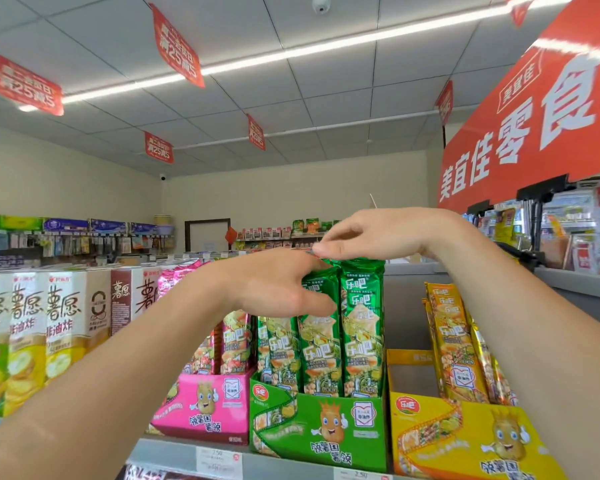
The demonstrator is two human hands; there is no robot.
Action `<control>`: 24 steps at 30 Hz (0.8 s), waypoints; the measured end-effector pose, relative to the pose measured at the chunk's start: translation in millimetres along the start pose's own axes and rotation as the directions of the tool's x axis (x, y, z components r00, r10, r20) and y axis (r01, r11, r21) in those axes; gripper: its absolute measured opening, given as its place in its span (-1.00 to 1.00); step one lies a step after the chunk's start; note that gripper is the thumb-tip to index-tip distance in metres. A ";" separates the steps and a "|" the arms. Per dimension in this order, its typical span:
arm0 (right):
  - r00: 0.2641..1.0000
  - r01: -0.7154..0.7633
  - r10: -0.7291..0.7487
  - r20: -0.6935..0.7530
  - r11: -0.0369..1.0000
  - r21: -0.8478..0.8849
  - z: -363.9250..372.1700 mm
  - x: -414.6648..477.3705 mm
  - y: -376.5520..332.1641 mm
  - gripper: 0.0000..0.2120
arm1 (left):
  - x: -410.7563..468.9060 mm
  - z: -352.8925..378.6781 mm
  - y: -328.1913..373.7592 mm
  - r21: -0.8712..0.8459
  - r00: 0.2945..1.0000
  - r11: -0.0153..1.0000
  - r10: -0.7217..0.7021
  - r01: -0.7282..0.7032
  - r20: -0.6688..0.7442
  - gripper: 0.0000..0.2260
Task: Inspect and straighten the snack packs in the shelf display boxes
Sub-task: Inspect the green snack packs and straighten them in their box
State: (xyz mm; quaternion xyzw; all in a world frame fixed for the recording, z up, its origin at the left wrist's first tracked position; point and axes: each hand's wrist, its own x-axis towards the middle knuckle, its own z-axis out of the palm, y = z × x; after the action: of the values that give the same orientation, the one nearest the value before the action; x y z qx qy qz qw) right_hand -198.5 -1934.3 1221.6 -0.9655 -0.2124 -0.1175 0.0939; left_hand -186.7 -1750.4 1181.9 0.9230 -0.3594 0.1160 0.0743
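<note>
left grip (274,285): bare hand, reached in from the left. its fingers lay over the top of the green snack packs (361,306) and its thumb lay across the front of 1 pack, so the pack top was held between thumb and fingers.
right grip (371,233): bare hand, arched over from the right. thumb and forefinger were narrowed to a pinch on the top edge of a green pack, just above the left grip's fingertips; which pack in the row could not be told.
green snack packs: upright, several rows deep, standing in the green display box (312,427).
pink display box (205,403): touching the green box on its left, holding pink snack packs (234,337) partly hidden by the left forearm.
yellow display box (465,441): just beside the green box on its right, holding yellow snack packs (454,341), tilted with tops leaning left.
shelf (174,452): carried all 3 boxes; price tags (219,462) on its front edge, 1 reading 2.50.
white cartons (25,323): upright in a row, far left.
red banner (534,116): upper right, white lettering.
</note>
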 end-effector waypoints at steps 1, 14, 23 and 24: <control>0.997 -0.001 0.004 0.080 0.999 -0.039 -0.4 -0.6 -0.3 -0.15 | 0.1 -0.4 0.5 -0.032 1.000 0.999 -0.001 0.002 0.005 -0.39; 0.989 -0.116 0.093 0.118 0.972 0.205 -3.1 4.4 22.8 -0.72 | 10.7 1.1 -8.1 0.007 0.999 1.000 -0.007 0.008 -0.052 -0.51; 0.949 -0.281 0.305 0.084 0.934 -0.220 -2.3 65.1 12.2 -0.56 | 14.6 6.2 -14.5 -0.043 0.997 0.999 -0.002 -0.001 -0.084 -0.35; 0.941 -0.289 0.325 0.090 0.915 -0.282 1.3 72.0 13.6 -0.60 | 14.8 6.9 -15.1 -0.051 0.997 0.999 -0.008 0.004 -0.082 -0.34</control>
State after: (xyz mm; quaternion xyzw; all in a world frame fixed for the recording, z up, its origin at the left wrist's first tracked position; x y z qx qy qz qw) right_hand -128.9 -1918.2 1237.8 -0.9964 -0.0463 -0.0631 -0.0331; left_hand -164.6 -1750.5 1178.4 0.9162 -0.3562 0.1446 0.1130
